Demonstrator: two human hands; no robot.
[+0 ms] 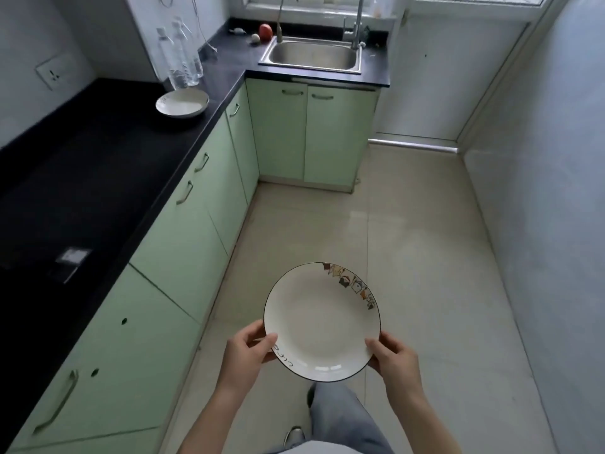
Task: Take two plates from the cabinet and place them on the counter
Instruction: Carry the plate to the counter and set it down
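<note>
Small home kitchen.
L-shaped black tabletop (82,165) over pale green cabinets (183,244), steel sink (312,55) with tap (357,24) below a window (327,1), tiled floor (409,257), fruit (265,31) and water bottles (181,60) set out.

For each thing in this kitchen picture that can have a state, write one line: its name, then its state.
Plate in hands: held over the floor, upright, empty.
Left hand: gripping the plate's left rim.
Right hand: gripping its right rim.
Plate on counter: set down, empty.
Cabinet doors: shut.
Sink: empty, no water running.
Water bottles: standing upright.
</note>
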